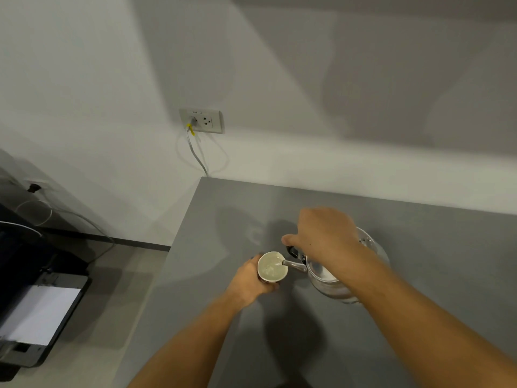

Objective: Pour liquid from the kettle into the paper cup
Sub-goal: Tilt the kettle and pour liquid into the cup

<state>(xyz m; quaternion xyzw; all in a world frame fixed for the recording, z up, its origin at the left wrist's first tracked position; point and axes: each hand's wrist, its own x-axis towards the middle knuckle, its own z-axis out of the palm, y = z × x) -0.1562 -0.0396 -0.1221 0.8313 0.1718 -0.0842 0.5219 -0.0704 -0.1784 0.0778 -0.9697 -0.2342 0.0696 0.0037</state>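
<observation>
A white paper cup [272, 267] stands on the grey table [419, 247], and my left hand [249, 281] wraps around its near side. A shiny metal kettle [333, 278] is tilted toward the cup, its spout over the cup's right rim. A thin stream of clear liquid runs from the spout into the cup, which holds some liquid. My right hand [321, 233] grips the kettle's black handle from above, and my forearm hides part of the kettle's body.
The table's left edge runs just left of the cup, with floor below. A wall socket [201, 120] with a plugged cable sits on the white wall behind. A dark printer with white paper [39, 312] stands at the lower left.
</observation>
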